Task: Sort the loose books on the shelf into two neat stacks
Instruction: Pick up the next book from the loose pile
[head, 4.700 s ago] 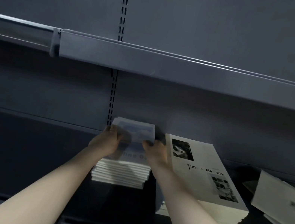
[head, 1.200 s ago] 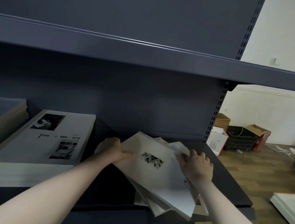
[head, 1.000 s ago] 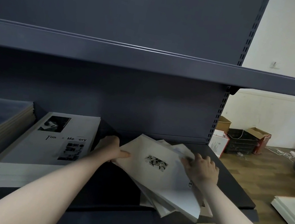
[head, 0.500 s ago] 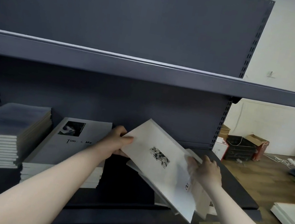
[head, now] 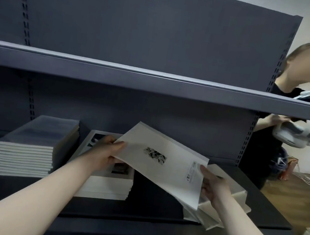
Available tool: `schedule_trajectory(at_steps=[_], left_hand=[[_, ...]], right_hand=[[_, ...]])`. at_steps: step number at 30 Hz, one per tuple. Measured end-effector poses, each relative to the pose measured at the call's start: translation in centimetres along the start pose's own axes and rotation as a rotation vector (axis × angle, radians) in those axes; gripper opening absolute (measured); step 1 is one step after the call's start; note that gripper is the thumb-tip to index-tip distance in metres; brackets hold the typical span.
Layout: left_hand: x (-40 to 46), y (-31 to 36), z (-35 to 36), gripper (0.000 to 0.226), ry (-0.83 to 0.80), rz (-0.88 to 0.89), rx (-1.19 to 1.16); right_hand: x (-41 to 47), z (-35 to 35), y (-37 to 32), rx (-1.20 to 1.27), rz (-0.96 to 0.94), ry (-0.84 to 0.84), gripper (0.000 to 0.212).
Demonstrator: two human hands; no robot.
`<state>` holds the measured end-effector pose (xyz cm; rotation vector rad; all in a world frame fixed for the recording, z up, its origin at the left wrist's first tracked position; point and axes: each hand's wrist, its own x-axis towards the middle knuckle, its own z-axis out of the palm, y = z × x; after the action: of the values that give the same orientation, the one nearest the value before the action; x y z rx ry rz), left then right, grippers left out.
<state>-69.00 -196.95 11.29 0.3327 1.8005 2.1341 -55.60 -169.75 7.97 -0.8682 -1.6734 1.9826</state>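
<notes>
At the far left of the dark shelf [head: 153, 218] a tall, squared stack of grey-covered books [head: 34, 148] is seen, and just beside it a lower stack of white books [head: 105, 185] with a printed cover. Over that white stack the left hand [head: 109, 152] is held, its thumb and fingers pinching the left edge of a lifted white book [head: 165, 160], which is tilted, clear of the shelf. The book's right edge is gripped by the right hand [head: 213, 186], with the thumb on the cover. Under and behind that hand a loose, skewed heap of white books [head: 219, 207] is left near the shelf's right end. The book is best levelled first, carried over the white stack, lowered flat and squared at the corners before being released. At the far right, a person holding a white headset [head: 300, 132] is visible.
</notes>
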Motion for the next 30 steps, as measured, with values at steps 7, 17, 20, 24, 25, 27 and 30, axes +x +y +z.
schedule_trajectory(at_steps=[7, 17, 20, 24, 25, 27, 30], left_hand=[[-1.4, 0.6, -1.8, 0.043, 0.066, -0.033, -0.053], [-2.9, 0.9, -4.3, 0.046, 0.214, -0.107, -0.05], [-3.1, 1.3, -5.1, 0.038, 0.219, -0.126, -0.081], [-3.1, 1.9, -5.8, 0.05, 0.238, -0.106, -0.09], [-3.1, 2.1, -5.9, 0.058, 0.234, -0.102, -0.093], [-3.2, 2.5, -5.7, 0.068, 0.204, -0.105, -0.102], [-3.4, 3.2, -5.0, 0.079, 0.153, -0.116, -0.154]], right_hand=[[-2.5, 2.8, -0.3, 0.215, 0.025, -0.37, 0.033], [-4.2, 6.4, -0.4, 0.245, -0.172, -0.242, 0.022], [-5.0, 7.3, -1.6, 0.234, -0.32, -0.197, 0.017], [-5.7, 7.9, -3.3, 0.122, -0.555, -0.161, 0.014], [-5.9, 8.0, -3.5, 0.061, -0.624, -0.16, 0.015], [-6.0, 8.2, -3.6, -0.086, -0.754, -0.141, 0.016], [-5.5, 8.6, -2.6, -0.334, -0.942, -0.084, 0.024]])
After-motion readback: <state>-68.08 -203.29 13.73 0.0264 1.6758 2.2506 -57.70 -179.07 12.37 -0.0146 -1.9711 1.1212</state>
